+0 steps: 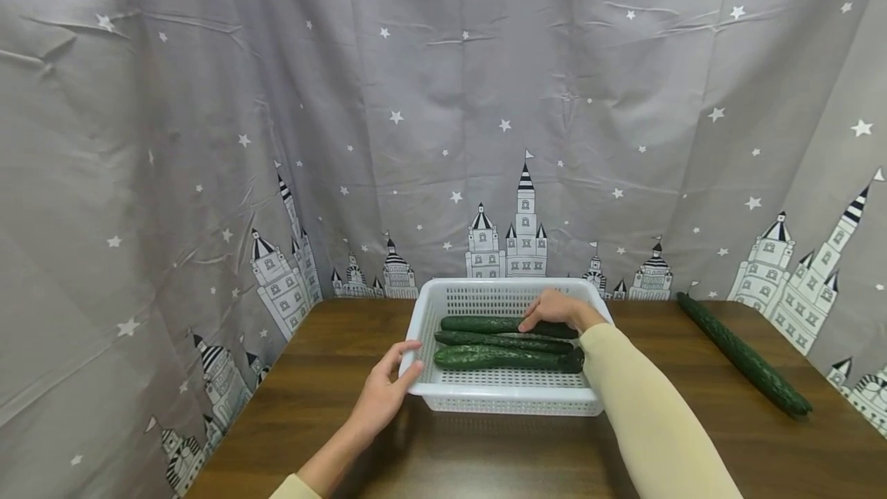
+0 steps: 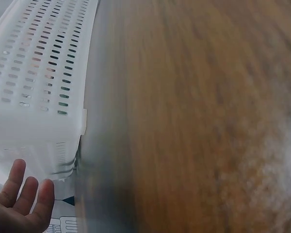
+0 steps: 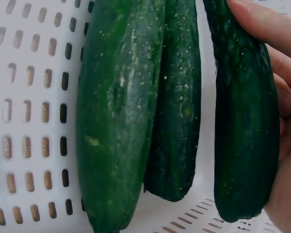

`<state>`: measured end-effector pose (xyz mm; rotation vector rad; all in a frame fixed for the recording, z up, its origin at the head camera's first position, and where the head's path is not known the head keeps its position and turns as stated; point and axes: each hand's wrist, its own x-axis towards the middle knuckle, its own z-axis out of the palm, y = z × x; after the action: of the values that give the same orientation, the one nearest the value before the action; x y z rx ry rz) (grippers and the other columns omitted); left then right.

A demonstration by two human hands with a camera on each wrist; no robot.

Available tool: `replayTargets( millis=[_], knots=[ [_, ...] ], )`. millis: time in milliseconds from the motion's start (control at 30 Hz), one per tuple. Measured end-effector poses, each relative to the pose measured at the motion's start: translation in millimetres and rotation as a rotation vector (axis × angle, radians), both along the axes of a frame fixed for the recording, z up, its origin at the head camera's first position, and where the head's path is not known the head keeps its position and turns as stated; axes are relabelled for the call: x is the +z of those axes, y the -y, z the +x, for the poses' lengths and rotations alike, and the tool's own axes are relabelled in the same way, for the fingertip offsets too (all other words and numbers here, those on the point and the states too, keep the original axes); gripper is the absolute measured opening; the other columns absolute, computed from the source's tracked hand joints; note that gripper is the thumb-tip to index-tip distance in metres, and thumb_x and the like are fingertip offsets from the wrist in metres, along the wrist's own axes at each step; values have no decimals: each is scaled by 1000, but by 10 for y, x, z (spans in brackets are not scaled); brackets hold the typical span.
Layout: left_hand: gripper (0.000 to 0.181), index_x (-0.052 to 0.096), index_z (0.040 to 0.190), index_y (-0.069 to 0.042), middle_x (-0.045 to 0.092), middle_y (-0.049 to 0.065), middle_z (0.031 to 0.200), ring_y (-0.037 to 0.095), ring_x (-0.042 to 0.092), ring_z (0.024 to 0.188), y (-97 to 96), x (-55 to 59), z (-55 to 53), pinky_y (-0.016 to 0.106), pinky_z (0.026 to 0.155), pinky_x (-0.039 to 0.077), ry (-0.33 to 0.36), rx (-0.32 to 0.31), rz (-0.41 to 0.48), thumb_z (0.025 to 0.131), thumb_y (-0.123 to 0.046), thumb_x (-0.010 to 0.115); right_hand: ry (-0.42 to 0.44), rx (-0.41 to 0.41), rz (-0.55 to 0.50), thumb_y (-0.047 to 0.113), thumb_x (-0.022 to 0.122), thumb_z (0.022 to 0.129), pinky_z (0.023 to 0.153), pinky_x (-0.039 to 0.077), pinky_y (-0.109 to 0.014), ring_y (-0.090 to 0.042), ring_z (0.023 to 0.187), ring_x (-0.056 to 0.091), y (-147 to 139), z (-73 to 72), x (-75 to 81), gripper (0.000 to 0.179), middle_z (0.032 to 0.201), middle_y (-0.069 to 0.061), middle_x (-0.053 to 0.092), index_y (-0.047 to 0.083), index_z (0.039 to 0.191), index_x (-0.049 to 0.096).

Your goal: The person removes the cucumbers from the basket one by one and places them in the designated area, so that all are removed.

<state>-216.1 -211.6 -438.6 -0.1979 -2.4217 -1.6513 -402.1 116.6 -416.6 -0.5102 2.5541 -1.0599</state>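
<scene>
A white perforated plastic basket [image 1: 513,390] stands on the table with three dark green cucumbers lying lengthwise in it. My right hand [image 1: 554,310] reaches in from the right and grips the farthest cucumber [image 1: 481,324]; in the right wrist view its thumb and fingers curl round that cucumber [image 3: 245,131]. Beside it lie the middle cucumber [image 3: 177,107] and the nearest, thicker cucumber [image 3: 119,111]. At the basket's left end, my left hand [image 1: 388,383] holds the rim, thumb over the edge. The left wrist view shows its fingers [image 2: 46,201] by the basket's side wall [image 2: 43,73].
Another long cucumber [image 1: 744,353] lies slantwise on the brown wooden table [image 1: 333,353], right of the basket. Behind and along both sides hangs a grey curtain [image 1: 430,137] printed with stars and castles.
</scene>
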Motion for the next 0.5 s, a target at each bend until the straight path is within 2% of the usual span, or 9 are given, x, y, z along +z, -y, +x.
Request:
replayTargets(
  millis=[233, 500],
  knots=[
    [36, 62, 130, -20, 68, 10, 107, 21, 61, 97, -15, 15, -2, 30, 81, 47, -9, 18, -41, 96, -27, 69, 19, 5, -10, 25, 82, 81, 109, 41, -51, -38, 134, 49, -13, -8, 58, 42, 135, -16, 63, 1, 115, 75],
    [37, 61, 131, -21, 66, 8, 104, 18, 59, 95, -11, -2, 17, 32, 82, 46, 10, 40, -68, 95, -28, 69, -20, 15, -31, 24, 82, 81, 104, 46, -50, -39, 130, 52, -19, -1, 139, 37, 132, -18, 65, 2, 110, 77]
  ],
)
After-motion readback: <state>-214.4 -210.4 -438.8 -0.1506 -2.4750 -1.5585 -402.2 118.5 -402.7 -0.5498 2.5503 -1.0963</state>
